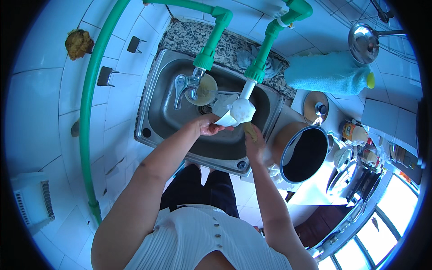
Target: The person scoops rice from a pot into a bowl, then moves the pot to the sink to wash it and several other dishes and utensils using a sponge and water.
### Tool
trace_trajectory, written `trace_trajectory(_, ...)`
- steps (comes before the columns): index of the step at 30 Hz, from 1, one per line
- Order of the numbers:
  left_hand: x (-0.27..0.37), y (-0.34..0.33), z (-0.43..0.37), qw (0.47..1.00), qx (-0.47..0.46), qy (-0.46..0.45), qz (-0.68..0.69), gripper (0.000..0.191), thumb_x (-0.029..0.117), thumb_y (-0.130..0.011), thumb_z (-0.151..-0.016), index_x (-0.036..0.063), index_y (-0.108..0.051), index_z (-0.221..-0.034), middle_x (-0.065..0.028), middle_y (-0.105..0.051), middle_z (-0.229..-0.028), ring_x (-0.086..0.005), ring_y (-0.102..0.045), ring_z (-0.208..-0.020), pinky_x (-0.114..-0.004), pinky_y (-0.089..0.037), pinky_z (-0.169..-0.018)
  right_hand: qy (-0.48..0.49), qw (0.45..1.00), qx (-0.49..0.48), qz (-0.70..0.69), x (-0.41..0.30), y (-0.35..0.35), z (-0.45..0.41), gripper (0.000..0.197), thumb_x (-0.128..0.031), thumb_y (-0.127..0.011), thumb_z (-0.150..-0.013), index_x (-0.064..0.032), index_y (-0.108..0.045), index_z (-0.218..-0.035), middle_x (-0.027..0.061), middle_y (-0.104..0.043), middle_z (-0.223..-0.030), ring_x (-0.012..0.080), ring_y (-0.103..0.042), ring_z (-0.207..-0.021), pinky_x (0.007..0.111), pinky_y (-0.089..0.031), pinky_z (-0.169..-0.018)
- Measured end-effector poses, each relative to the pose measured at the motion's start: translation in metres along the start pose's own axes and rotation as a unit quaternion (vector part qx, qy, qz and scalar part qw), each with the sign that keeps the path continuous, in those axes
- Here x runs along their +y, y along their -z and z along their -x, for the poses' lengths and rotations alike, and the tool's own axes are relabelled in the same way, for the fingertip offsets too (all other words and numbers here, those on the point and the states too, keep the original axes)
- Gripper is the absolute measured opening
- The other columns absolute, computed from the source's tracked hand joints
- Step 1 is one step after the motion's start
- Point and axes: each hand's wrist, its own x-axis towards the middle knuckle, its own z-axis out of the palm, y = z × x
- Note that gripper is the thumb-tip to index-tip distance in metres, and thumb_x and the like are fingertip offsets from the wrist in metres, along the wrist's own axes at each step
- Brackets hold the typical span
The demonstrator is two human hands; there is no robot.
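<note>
My left hand (210, 125) grips the rim of a white dish (225, 120) over the stainless steel sink (175, 130). A white tap head (243, 110) on a green pipe hides part of the dish, so its full shape cannot be told. Right of the dish, my right hand (255, 143) holds a yellowish sponge (250, 131). Deeper in the basin, a pale round bowl (206, 89) sits beneath a chrome lever tap (184, 88). Next to it lie clear or whitish dishes (222, 103), partly covered by the tap head.
A large open pot (303, 155) stands on the counter to the right, with a glass lid (315, 108) behind it. A blue towel (325, 74) and a ladle (363, 43) are at the upper right. Green pipe (88, 111) runs down the left wall. A grey cloth (248, 59) lies behind the sink.
</note>
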Motion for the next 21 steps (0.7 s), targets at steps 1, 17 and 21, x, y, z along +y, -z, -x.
trace_trajectory(1,-0.004,0.005,-0.001,1.0,0.003,-0.003,0.0,0.029,0.02,-0.051,-0.087,0.0016,-0.053,-0.109,-0.0176,-0.063,-0.097,-0.0122,-0.06,-0.056,-0.018,-0.047,-0.04,0.002,1.0,-0.002,-0.003,0.008,-0.011,-0.006,0.038,-0.018,-0.06,-0.083,-0.0112,-0.053,-0.12,0.0141,-0.061,-0.105,0.0252,-0.062,-0.089,0.033,-0.049,-0.078)
trace_trajectory(17,0.081,0.007,0.077,0.865,0.044,-0.499,-0.022,0.027,0.022,-0.061,-0.081,0.003,-0.056,-0.1,-0.0104,-0.062,-0.085,-0.0188,-0.062,-0.066,-0.024,-0.048,-0.049,0.322,0.86,-0.113,0.38,0.008,-0.1,-0.069,0.04,-0.012,-0.053,-0.075,0.0011,-0.054,-0.113,0.0238,-0.046,-0.122,0.0346,-0.051,-0.106,0.047,-0.037,-0.091)
trace_trajectory(21,0.142,0.022,0.077,0.841,0.182,-0.501,-0.093,0.036,0.023,-0.06,-0.081,0.0007,-0.054,-0.108,-0.01,-0.062,-0.088,-0.0184,-0.061,-0.072,-0.028,-0.048,-0.057,0.295,0.85,-0.181,0.398,0.013,-0.093,-0.06,0.033,-0.009,-0.054,-0.074,-0.001,-0.055,-0.107,0.0186,-0.057,-0.104,0.0314,-0.058,-0.094,0.042,-0.044,-0.083)
